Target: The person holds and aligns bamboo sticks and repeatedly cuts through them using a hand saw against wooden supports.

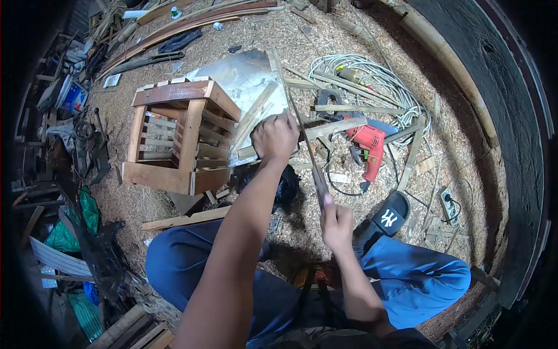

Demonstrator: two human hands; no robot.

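My left hand [275,137] is closed around a pale wooden strip [340,126], whose free end sticks out to the right. My right hand [337,225] grips the handle of a handsaw [319,185]. Its long, thin blade is seen nearly edge-on and runs up and away, crossing the strip just right of my left hand. Whether the teeth are in the wood is too small to tell. To the left stands a slatted wooden frame [189,139] like a small crate or stool. Beyond my left hand lies a worn whitish sheet [238,78].
A red power drill [369,145] lies right of the strip, near a coiled pale cable [401,87]. Loose wood strips [412,157] are scattered on the shavings. A power socket [449,205] sits at the right. My sandalled foot [390,218] is below the drill. Long boards [186,23] lie behind.
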